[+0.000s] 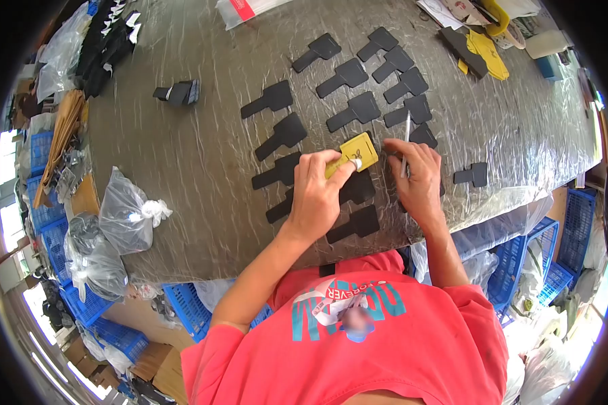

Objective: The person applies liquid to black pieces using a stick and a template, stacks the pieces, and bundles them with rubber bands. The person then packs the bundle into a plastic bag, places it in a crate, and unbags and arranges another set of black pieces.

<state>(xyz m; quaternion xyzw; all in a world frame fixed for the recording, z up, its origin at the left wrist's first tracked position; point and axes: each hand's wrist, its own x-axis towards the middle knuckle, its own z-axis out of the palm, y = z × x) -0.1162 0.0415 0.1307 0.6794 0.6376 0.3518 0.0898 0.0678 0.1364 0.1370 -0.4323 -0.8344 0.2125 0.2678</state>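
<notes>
My left hand (pixel 317 192) is closed on a small yellow template (pixel 358 152) with dark writing on it, thumb on top. The template lies over a black tag-shaped piece, mostly hidden beneath it. A slim whitish pen (pixel 407 138) is gripped in my right hand (pixel 417 177), its long end pointing up and away from me. Around both hands lie several flat black pieces, each with a wide head and a narrow strip, such as this black piece (pixel 355 108) above the template. Another black piece (pixel 355 225) rests nearer my body.
A dark table (pixel 196 135) covered in clear film bears everything. A banded black bundle (pixel 178 92) sits at left, a single black piece (pixel 471 175) at right. Yellow templates (pixel 488 55) lie at the back right. Blue crates (pixel 507 270) and plastic bags (pixel 130 212) surround the table.
</notes>
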